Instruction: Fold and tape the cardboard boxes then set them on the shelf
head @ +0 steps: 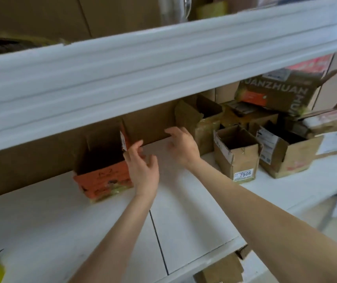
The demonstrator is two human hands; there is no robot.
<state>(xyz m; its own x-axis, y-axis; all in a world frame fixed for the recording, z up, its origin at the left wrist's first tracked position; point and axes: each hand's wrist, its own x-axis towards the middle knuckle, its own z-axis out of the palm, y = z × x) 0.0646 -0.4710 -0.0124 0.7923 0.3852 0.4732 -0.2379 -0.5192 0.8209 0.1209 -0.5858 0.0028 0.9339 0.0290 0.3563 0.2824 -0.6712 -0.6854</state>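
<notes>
Head view: empty left hand and right hand, fingers spread, hover by the orange box; a careless sweep could tip it.

Both arms reach in over the white shelf board, under the white beam of the tier above. My left hand, fingers spread and relaxed, is just beside the right wall of the open orange box; contact cannot be told. My right hand is farther in, loosely spread, holding nothing. Right of it are a tape-wrapped brown box at the far side, an open small box labelled 7506 nearer, and a printed carton lying tilted on other cartons behind.
</notes>
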